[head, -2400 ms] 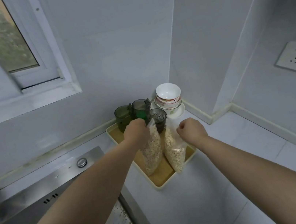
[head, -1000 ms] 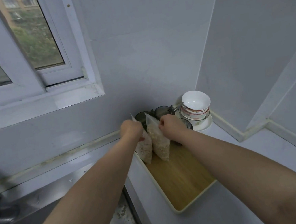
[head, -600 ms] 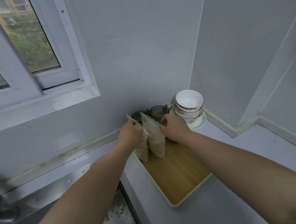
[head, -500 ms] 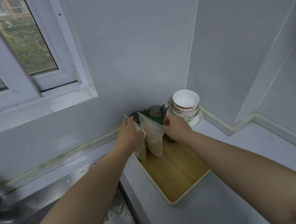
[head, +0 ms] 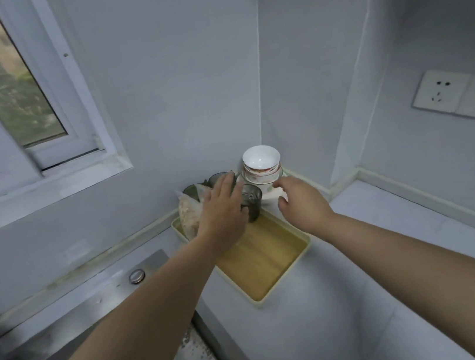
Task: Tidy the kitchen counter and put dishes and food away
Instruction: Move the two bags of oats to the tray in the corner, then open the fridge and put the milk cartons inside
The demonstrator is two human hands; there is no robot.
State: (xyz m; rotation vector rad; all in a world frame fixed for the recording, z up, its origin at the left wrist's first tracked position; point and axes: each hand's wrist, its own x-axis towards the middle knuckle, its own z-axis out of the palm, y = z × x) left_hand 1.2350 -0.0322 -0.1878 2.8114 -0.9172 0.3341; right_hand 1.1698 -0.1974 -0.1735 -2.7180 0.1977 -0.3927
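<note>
Left hand (head: 222, 210) spread flat over oat bags (head: 189, 218) and glass mugs (head: 253, 205) at far end of tray (head: 283, 288), right hand (head: 301, 201) with fingers relaxed, holding nothing, beside stacked bowls (head: 261, 164), tray on bench (head: 326, 305)

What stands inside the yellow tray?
At the far end of the tray: bags of oats and dark glass cups. The left hand covers part of them and whatever lies beneath it.

You face pale grey walls (head: 184, 80) lit by soft daylight through a white-framed window (head: 1, 91). Directly below the window lies a steel sink (head: 67, 328). Below and right of it, the white counter (head: 403, 204) runs into the corner. Far right of it, a double wall socket (head: 461, 95) sits on the side wall.
</note>
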